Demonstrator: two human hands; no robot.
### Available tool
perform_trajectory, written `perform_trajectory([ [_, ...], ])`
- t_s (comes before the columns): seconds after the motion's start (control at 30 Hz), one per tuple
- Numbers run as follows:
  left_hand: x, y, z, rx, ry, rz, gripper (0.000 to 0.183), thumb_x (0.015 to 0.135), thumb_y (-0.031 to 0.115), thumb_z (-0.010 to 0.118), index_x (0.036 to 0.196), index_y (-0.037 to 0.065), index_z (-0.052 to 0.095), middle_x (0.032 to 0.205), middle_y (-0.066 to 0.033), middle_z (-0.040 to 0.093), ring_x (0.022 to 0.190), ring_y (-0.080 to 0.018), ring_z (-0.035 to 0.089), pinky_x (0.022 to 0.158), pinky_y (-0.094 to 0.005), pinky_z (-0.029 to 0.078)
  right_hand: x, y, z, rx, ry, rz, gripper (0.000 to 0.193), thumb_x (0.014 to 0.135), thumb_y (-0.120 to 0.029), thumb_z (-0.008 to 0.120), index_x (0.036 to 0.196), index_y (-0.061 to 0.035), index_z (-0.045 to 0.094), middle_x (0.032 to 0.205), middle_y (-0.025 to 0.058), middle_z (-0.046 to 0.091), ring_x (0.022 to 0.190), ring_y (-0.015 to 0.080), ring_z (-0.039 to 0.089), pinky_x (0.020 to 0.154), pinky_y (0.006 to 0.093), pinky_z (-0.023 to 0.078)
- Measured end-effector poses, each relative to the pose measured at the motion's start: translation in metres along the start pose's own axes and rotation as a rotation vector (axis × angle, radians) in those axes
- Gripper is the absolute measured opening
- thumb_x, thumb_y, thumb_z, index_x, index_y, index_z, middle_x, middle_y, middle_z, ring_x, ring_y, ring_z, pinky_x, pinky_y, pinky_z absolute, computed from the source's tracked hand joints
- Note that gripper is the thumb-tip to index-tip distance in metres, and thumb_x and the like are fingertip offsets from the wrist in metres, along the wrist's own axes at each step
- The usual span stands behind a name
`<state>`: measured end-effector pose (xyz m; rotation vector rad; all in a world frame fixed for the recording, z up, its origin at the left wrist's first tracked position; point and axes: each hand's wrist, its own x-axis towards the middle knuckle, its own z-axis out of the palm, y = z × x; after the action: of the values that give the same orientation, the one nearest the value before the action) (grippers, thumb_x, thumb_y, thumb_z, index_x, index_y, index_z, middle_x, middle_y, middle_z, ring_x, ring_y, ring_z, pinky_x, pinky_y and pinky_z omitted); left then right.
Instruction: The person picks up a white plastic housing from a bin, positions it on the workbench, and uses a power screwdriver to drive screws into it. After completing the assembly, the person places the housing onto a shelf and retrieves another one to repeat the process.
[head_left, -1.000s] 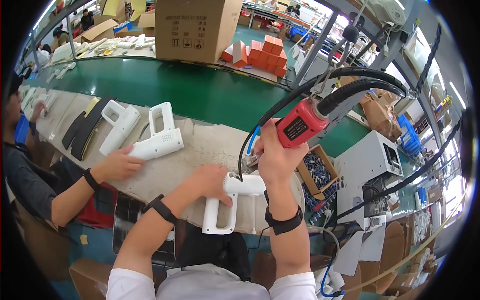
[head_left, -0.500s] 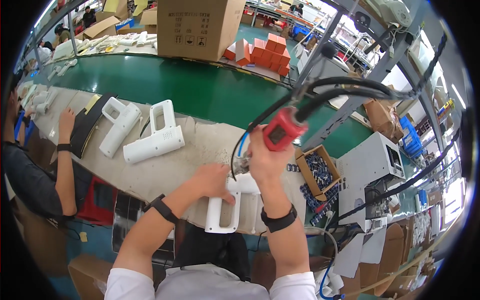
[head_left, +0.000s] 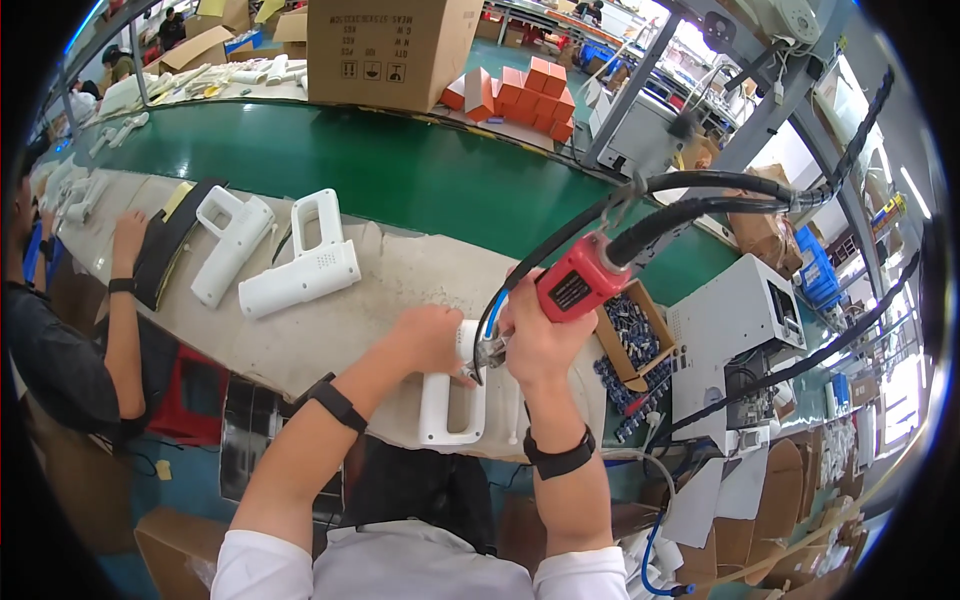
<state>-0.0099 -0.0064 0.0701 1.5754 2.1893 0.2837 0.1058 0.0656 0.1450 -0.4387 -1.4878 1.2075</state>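
Observation:
A white plastic housing with a loop handle (head_left: 434, 408) lies on the bench in front of me, its handle toward my body. My left hand (head_left: 430, 338) is closed on its upper body. Wrapped in my right hand (head_left: 545, 345) is a red powered screwdriver (head_left: 580, 285), trailing thick black cables. Its metal front end meets the housing beside my left fingers; the very tip is hidden. Two similar housings, one at far left (head_left: 232, 250) and one nearer (head_left: 300, 285), rest on the bench to the left.
At right, small blue-and-silver parts fill a cardboard box (head_left: 658, 314) and spill beside it. A white machine (head_left: 735, 320) stands farther right. Beyond the bench runs a green surface (head_left: 400, 165) bearing a large carton (head_left: 390, 50) and orange boxes (head_left: 535, 95). A co-worker's arm (head_left: 122, 320) reaches in at left.
The screwdriver and my right hand have come lower and slightly right, bringing the metal end against the housing. My left hand has shifted slightly right and its fingers have curled in.

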Motion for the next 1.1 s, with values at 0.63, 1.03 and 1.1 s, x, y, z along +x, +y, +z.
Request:
perform_trajectory([
  [0.63,-0.036,-0.029,0.072,-0.464,0.338,-0.108,0.092,0.055,0.062,0.08,0.128,0.012,0.053,0.129,-0.0153,0.046,0.127,-0.0332,0.031,0.109,-0.0462,0.016,0.02,-0.031,0.036,0.158,-0.069,0.012,0.015,0.088,-0.012,0.066,0.085,0.0003,0.06,0.057,0.0005,0.054,0.046,0.0068,0.048,0.044,0.0218,0.036],
  [1.03,-0.031,-0.031,0.075,-0.504,0.377,-0.058,0.089,0.056,0.057,0.082,0.128,0.014,0.053,0.126,-0.0121,0.05,0.127,-0.0304,0.032,0.106,-0.0457,0.015,0.022,0.024,0.051,0.082,-0.094,0.062,0.016,0.088,-0.013,0.066,0.087,0.0022,0.062,0.056,0.0022,0.055,0.044,0.009,0.051,0.042,0.0227,0.038],
  [1.1,-0.03,-0.029,0.073,-0.472,0.327,-0.074,0.099,0.056,0.057,0.082,0.137,0.012,0.047,0.126,-0.0215,0.048,0.13,-0.0342,0.03,0.107,-0.0441,0.015,0.02,0.026,0.051,0.0,-0.094,0.034,0.013,0.087,-0.009,0.065,0.084,0.0012,0.059,0.057,0.0025,0.056,0.046,0.009,0.051,0.043,0.0229,0.04],
])
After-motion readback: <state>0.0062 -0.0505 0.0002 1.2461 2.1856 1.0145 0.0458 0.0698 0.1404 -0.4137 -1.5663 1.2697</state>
